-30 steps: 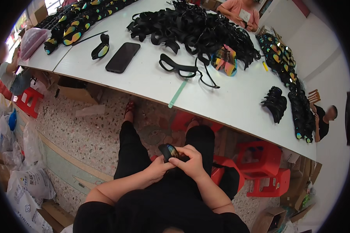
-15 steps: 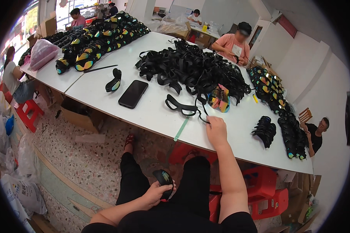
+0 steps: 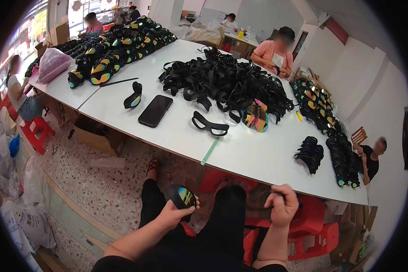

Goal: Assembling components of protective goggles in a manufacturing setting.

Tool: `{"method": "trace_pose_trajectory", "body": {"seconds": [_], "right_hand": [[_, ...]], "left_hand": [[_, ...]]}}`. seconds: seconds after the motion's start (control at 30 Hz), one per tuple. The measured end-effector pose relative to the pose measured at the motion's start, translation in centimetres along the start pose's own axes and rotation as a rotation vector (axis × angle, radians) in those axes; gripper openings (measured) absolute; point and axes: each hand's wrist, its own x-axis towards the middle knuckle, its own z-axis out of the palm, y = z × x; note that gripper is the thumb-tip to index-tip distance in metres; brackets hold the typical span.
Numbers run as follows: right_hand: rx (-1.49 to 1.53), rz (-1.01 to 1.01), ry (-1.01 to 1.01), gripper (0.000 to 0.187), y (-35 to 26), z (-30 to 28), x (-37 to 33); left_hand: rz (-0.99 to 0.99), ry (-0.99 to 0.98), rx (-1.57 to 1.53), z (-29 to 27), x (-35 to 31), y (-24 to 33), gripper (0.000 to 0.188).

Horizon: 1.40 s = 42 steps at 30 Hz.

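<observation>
My left hand [image 3: 171,216], low over my lap, is wrapped round black swim goggles [image 3: 186,196] with a mirrored yellow-green lens facing up. Just off the table's front edge, my right hand [image 3: 284,207] is raised with its fingers curled on a thin black strap [image 3: 259,205], smeared by motion. On the table lies an empty black goggle frame [image 3: 210,125], beside mirrored rainbow lens pieces [image 3: 256,117]. Behind them spreads a heap of black frames and straps [image 3: 226,79].
On the white table [image 3: 258,156] lie a phone [image 3: 155,111], another pair of goggles [image 3: 133,96], a green strip [image 3: 209,152] and a stack of black pieces [image 3: 309,155]. Finished-looking goggles [image 3: 118,52] cover the far left. A co-worker [image 3: 273,54] sits across. Red stools [image 3: 315,240] stand below.
My right hand has drawn back from the table toward me with the black strap, which lay beside the empty frame. My left hand has raised and turned the goggles slightly leftward.
</observation>
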Motion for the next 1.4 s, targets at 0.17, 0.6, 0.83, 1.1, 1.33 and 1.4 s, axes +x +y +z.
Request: {"method": "trace_pose_trajectory", "body": {"seconds": [0.17,0.6,0.83,1.1,1.33,1.4], "right_hand": [[-0.261,0.309,-0.440,0.016,2.7,2.4,-2.9],[-0.165,0.471,-0.817,0.023,8.7,4.2,-6.2],[-0.026,0.612,-0.215,0.029,9.0,5.9,-12.8],[-0.394,0.132,0.054,0.012,9.0,6.0,-15.3],[-0.041,0.394,0.313,0.022,7.5,5.7,-11.3],[-0.035,0.421,0.179,0.023,5.8,7.0,-12.1]], "left_hand": [[-0.084,-0.306,0.183,2.2,-0.5,0.1,0.037],[-0.440,-0.454,0.602,2.3,0.4,-3.7,0.039],[-0.278,0.002,0.237,2.7,-1.0,-4.8,0.033],[-0.178,0.029,0.165,3.2,0.4,-6.4,0.029],[-0.215,0.068,0.057,4.2,2.3,-5.7,0.035],[-0.269,0.080,0.013,4.4,1.7,-5.7,0.034]]}}
